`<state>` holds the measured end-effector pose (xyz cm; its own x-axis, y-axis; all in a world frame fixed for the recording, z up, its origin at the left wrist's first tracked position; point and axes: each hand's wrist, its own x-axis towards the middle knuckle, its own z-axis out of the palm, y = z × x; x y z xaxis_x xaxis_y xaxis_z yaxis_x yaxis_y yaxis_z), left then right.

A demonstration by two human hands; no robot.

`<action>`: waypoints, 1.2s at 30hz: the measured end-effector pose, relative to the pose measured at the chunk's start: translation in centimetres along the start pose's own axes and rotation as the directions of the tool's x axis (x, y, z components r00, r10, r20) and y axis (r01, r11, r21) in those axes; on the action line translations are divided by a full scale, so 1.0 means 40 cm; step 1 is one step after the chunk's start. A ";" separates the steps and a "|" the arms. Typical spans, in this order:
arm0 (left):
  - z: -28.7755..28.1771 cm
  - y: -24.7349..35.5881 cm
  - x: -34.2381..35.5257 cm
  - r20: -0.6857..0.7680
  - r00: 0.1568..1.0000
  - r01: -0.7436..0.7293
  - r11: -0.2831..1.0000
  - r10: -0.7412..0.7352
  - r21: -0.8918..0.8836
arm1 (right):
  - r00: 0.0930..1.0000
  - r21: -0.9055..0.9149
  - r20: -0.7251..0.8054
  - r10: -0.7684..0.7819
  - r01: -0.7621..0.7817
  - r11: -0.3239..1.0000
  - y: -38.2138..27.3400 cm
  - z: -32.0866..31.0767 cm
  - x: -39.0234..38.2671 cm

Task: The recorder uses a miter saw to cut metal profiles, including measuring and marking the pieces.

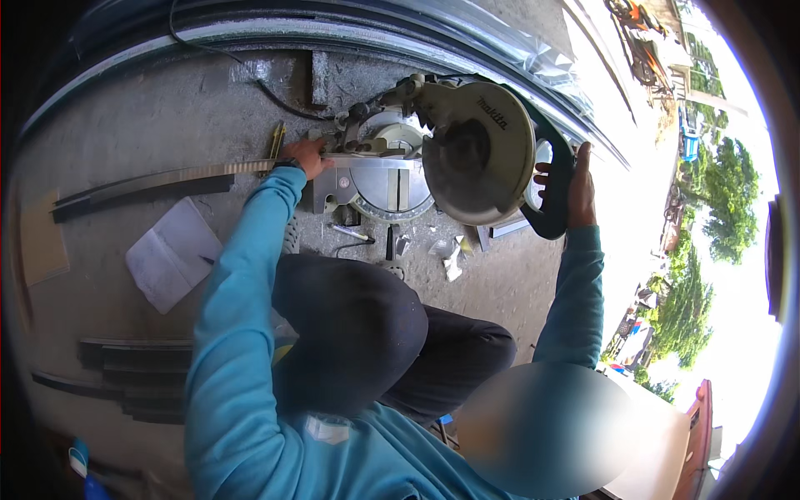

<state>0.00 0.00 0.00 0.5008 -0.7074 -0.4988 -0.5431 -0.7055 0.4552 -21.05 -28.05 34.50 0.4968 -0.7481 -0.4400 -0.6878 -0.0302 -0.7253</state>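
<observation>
A miter saw stands on the floor ahead of me, its round base (372, 190) low and its head raised, with a pale blade guard (482, 117) tilted to the right. My right hand (581, 190) is closed round the saw's dark green handle (547, 218), fingers through its opening. At the left end of the saw's fence, my left hand (307, 157) grips a long, thin metal profile (187, 172). This strip lies across the saw base and runs out to the left. A dark watch circles my left wrist. The undersides of my left fingers are hidden.
Long wrapped profiles (250, 33) lie along the far side. A black cable (279, 102) runs behind the saw. At left are a paper sheet (173, 254), a cardboard piece (43, 237) and stacked dark strips (137, 379). Near my knees lie a marker (348, 232) and white scraps (453, 258).
</observation>
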 end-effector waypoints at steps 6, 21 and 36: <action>0.028 -0.042 0.016 -0.052 0.997 -0.059 0.998 0.058 -0.001 | 0.997 -0.023 -0.079 -0.017 0.015 1.000 -0.017 0.042 -0.012; 0.040 -0.022 0.027 -0.081 0.997 -0.012 0.999 0.017 0.053 | 0.997 0.141 -0.058 0.054 -0.045 0.989 0.047 0.016 -0.011; 0.058 -0.031 0.027 -0.120 0.991 -0.068 0.997 0.064 -0.036 | 0.977 0.250 -0.187 -0.097 0.143 0.957 0.339 0.130 -0.107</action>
<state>-0.34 0.22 -2.81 0.5423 -0.7508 -0.3771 -0.5513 -0.6566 0.5147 -29.76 -21.83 23.78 0.4534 -0.8525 -0.2601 -0.4549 0.0296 -0.8901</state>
